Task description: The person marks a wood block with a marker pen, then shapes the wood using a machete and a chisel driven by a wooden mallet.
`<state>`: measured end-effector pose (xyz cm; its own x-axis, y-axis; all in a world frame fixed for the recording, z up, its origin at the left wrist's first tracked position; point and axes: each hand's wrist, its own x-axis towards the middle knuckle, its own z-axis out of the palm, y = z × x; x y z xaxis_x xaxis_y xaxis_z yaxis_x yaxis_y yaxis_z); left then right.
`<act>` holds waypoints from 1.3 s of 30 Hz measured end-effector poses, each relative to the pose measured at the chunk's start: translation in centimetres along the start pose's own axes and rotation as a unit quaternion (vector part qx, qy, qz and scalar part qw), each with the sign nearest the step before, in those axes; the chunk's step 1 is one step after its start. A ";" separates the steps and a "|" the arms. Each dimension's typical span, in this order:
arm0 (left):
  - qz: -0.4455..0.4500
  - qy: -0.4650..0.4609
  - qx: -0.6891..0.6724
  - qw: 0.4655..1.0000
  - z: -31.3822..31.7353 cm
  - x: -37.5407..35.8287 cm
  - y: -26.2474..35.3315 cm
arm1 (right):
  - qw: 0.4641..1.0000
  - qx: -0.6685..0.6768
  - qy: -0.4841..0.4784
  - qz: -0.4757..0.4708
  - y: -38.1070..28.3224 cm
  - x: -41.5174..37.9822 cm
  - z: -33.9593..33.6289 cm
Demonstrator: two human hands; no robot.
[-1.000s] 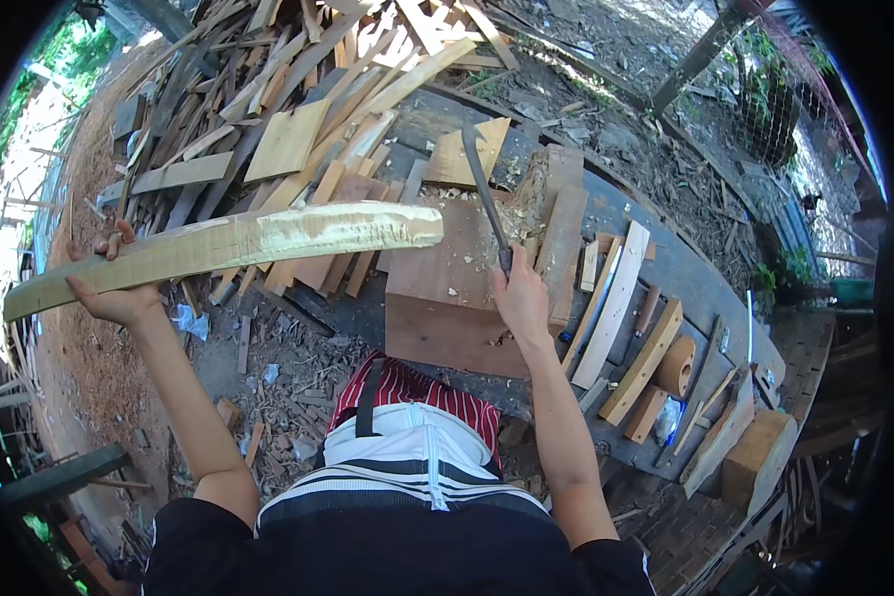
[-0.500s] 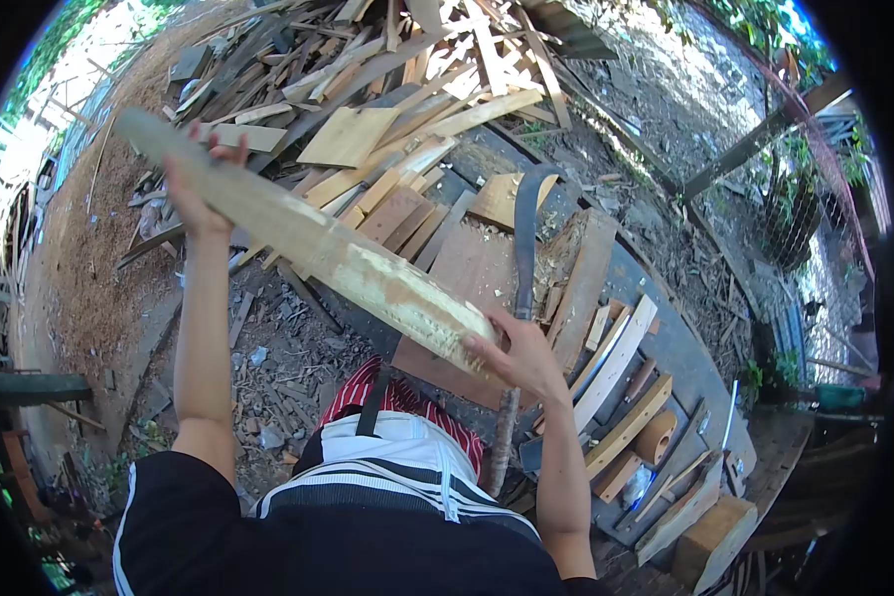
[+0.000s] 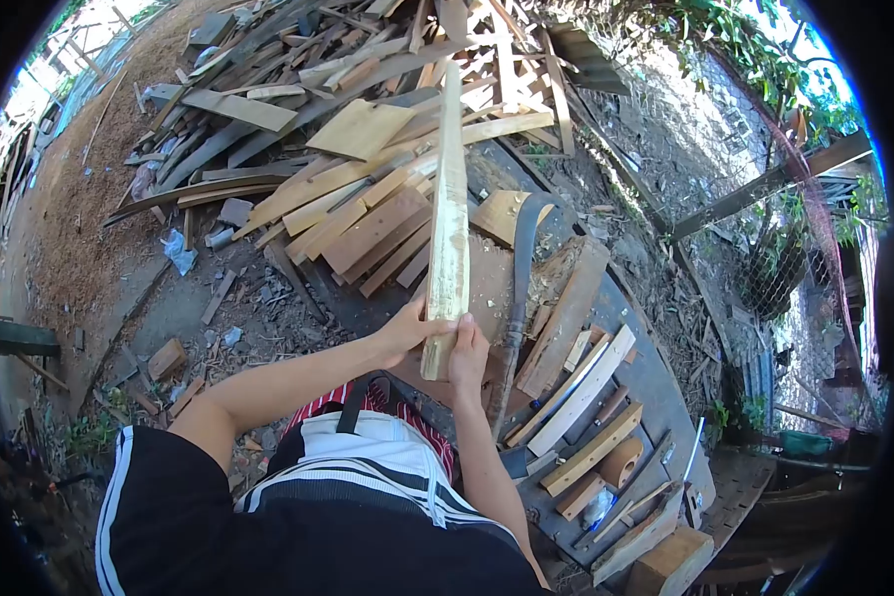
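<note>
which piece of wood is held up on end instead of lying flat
The long pale plank, gripped at its near end by both the left hand and right hand.

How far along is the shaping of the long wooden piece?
Done: much of the long wooden piece shows pale, freshly cut faces. In hand: left hand and right hand grip its near end, sighting along it. The machete lies on the work board. Left: the far end looks grey and uncut.
</note>
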<state>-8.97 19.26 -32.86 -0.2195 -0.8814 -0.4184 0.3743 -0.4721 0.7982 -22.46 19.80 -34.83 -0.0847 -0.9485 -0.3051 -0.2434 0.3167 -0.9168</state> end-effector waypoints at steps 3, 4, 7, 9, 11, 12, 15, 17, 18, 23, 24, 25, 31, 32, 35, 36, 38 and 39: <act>-0.063 -0.035 -0.097 0.993 -1.6 0.4 -0.6 | 1.000 0.009 -0.016 -0.012 0.6 -1.2 0.2; -0.061 -0.031 -0.100 0.993 -2.1 0.4 -0.2 | 0.999 -0.003 -0.023 -0.049 0.5 -1.5 0.2; -0.127 -0.075 -0.163 0.975 -3.6 0.3 0.8 | 0.982 -0.134 -0.081 -0.100 -0.9 -1.6 -1.9; -0.125 -0.087 -0.171 0.974 -3.6 0.0 -0.1 | 0.982 -0.146 -0.104 -0.065 -0.9 -1.3 -2.7; -0.135 -0.107 -0.178 0.969 -3.8 -0.5 -1.0 | 0.980 -0.155 -0.122 -0.028 -0.9 -1.5 -3.2; -0.138 -0.109 -0.178 0.968 -3.9 -0.8 -1.1 | 0.981 -0.150 -0.121 -0.014 -1.2 -2.1 -3.4; -0.125 -0.151 -0.147 0.969 -4.5 -1.2 -1.3 | 0.985 -0.150 -0.057 -0.065 -0.8 -3.5 -3.9; -0.130 -0.175 -0.134 0.967 -5.1 -0.9 -0.9 | 0.980 -0.149 0.004 -0.132 -1.0 -3.9 -3.9; -0.133 -0.203 -0.121 0.962 -5.3 -0.6 -0.8 | 0.960 -0.198 0.045 -0.194 -1.4 -3.8 -4.5; -0.191 -0.242 -0.073 0.948 -6.8 0.3 -1.2 | 0.891 -0.347 0.103 -0.275 -1.1 -2.1 -6.5; -0.207 -0.238 -0.067 0.947 -7.0 0.1 -1.0 | 0.892 -0.346 0.106 -0.272 -0.5 -1.7 -6.7; -0.209 -0.240 -0.064 0.946 -7.3 0.2 -1.4 | 0.888 -0.365 0.109 -0.258 -0.1 -1.2 -6.8; -0.119 -0.064 0.055 0.989 -8.2 -1.5 -2.4 | 0.876 -0.397 0.111 -0.251 1.3 -0.6 -6.9; -0.122 -0.063 0.055 0.989 -8.1 -1.7 -2.7 | 0.875 -0.396 0.113 -0.255 1.4 -0.6 -6.9; 0.012 0.035 0.247 0.968 -7.6 -2.2 -3.8 | 0.867 -0.407 0.113 -0.265 1.3 -0.7 -6.8; 0.011 0.037 0.247 0.968 -7.2 -2.4 -3.8 | 0.868 -0.406 0.111 -0.265 1.3 -0.6 -6.8; 0.037 0.103 0.381 0.918 -6.4 -2.8 -3.6 | 0.881 -0.387 0.117 -0.245 1.4 -0.6 -6.7; 0.037 0.104 0.380 0.918 -6.4 -2.8 -3.7 | 0.881 -0.387 0.117 -0.246 1.4 -0.7 -6.6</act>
<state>-3.98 23.32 -37.44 -0.0131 -0.9320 -0.3623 -0.3738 -0.3315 0.8662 -29.11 20.94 -34.22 0.0400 -0.9738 0.2237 -0.8841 -0.1388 -0.4461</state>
